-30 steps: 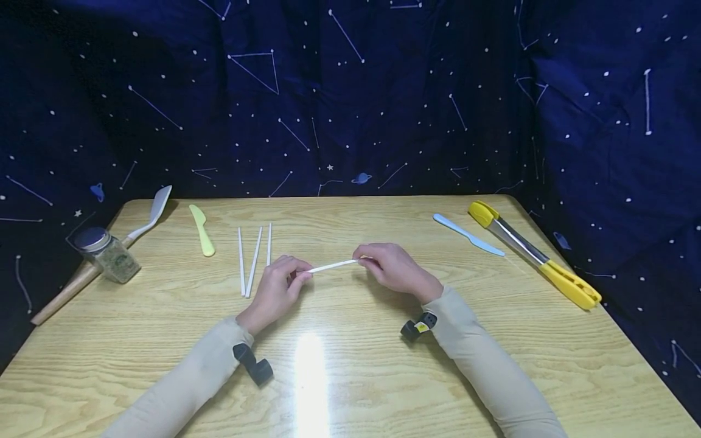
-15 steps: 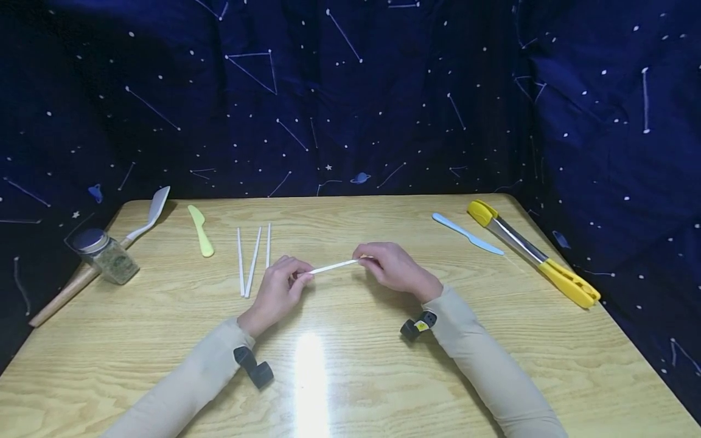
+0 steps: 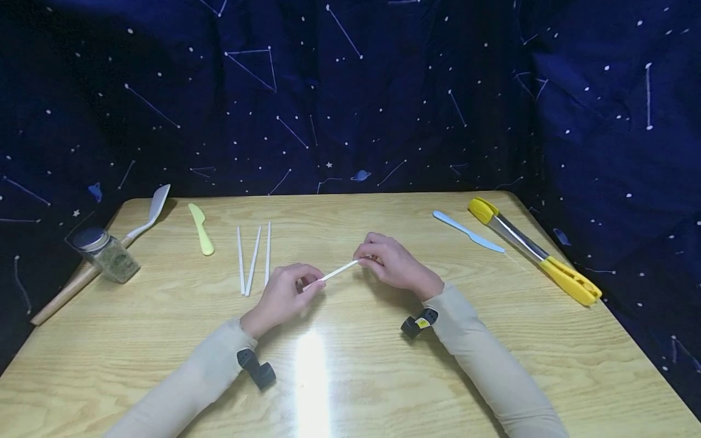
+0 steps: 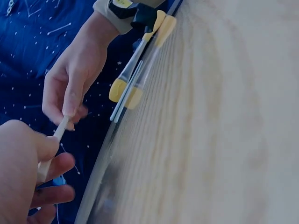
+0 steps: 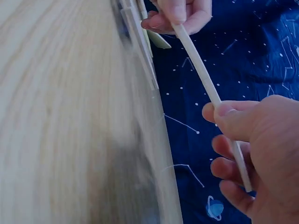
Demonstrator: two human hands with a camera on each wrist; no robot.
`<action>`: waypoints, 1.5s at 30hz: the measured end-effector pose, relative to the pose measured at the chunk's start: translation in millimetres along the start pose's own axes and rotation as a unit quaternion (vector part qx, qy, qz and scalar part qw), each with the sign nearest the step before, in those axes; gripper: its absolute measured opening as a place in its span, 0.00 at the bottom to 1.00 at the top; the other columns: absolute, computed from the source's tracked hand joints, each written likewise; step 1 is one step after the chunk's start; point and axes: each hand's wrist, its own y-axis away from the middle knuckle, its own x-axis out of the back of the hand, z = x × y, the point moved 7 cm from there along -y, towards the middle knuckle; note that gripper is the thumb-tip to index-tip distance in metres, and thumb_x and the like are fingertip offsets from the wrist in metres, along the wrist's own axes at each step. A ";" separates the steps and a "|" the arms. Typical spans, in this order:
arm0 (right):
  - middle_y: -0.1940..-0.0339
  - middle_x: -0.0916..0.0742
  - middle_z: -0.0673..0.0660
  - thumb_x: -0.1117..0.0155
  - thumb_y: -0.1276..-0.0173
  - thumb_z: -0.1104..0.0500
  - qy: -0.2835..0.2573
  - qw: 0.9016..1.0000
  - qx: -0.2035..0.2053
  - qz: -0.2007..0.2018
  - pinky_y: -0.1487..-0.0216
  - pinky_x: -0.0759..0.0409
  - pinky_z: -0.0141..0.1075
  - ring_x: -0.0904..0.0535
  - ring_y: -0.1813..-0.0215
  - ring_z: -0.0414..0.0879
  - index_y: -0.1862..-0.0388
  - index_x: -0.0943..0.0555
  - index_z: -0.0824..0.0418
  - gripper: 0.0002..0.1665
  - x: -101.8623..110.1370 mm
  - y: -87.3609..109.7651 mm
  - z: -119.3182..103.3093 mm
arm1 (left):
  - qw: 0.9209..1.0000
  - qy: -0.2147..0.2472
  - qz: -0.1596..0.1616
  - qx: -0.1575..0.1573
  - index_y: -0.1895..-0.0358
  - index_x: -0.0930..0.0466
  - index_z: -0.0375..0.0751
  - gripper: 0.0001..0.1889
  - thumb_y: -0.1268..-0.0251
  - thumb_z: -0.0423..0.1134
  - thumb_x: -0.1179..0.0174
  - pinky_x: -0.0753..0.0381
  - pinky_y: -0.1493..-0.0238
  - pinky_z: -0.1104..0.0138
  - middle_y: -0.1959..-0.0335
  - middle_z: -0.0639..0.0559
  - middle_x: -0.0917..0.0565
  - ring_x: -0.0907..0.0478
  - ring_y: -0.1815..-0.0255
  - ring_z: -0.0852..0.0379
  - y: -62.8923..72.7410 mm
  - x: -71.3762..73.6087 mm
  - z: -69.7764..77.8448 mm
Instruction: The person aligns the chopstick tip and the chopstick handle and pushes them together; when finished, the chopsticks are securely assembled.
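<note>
Between my two hands a thin white chopstick [image 3: 341, 269] is held above the table, sloping down toward the left. My left hand [image 3: 280, 299] pinches its lower end between thumb and fingers. The other end is in the grip of my right hand [image 3: 395, 263], thumb against forefinger. In the right wrist view, the chopstick [image 5: 201, 70] runs past that pinch and along the curled fingers [image 5: 226, 167]. Three more white chopsticks lie beyond my left hand: a left one [image 3: 241, 260], a slanted middle one [image 3: 253, 260] and a right one [image 3: 268, 250], whose near end is by the hand.
A pale green knife [image 3: 201, 231] lies at the back left. Farther left are a wooden-handled spatula [image 3: 145, 226] and a dark-lidded jar [image 3: 116, 260] beside its handle. On the right lie a blue knife [image 3: 468, 232] and yellow tongs [image 3: 533, 248], near the table's [image 3: 547, 365] right edge.
My left hand has shifted slightly right and nearer to me, so the chopstick slopes more steeply. My right hand has stayed nearly in place, its fingers slightly raised.
</note>
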 end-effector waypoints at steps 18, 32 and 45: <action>0.59 0.22 0.58 0.32 0.41 0.65 0.002 0.997 0.066 0.031 0.55 0.33 0.39 0.32 0.55 0.52 0.70 0.15 0.56 0.03 -3.3 -1.7 -11.0 | 0.966 0.200 -0.114 0.120 0.46 0.23 0.30 0.15 0.33 0.30 0.43 0.19 0.60 0.71 0.64 0.40 0.13 0.16 0.64 0.48 6.3 -23.8 -2.6; 0.51 0.22 0.64 0.35 0.37 0.57 -0.002 0.997 0.074 -0.007 0.47 0.31 0.46 0.31 0.48 0.57 0.69 0.15 0.54 0.04 -13.4 -5.9 -22.0 | 0.942 0.250 -0.178 0.134 0.36 0.35 0.29 0.22 0.29 0.32 0.48 0.26 0.43 0.66 0.62 0.42 0.13 0.17 0.54 0.52 8.7 -35.0 -0.4; 0.36 0.29 0.65 0.28 0.43 0.60 0.023 0.997 0.064 0.040 0.45 0.38 0.49 0.36 0.40 0.61 0.54 0.15 0.53 0.16 -8.1 -3.8 -21.4 | 0.948 0.227 -0.203 0.087 0.37 0.41 0.27 0.23 0.32 0.27 0.46 0.22 0.77 0.71 0.66 0.37 0.15 0.27 0.79 0.62 7.2 -36.3 2.9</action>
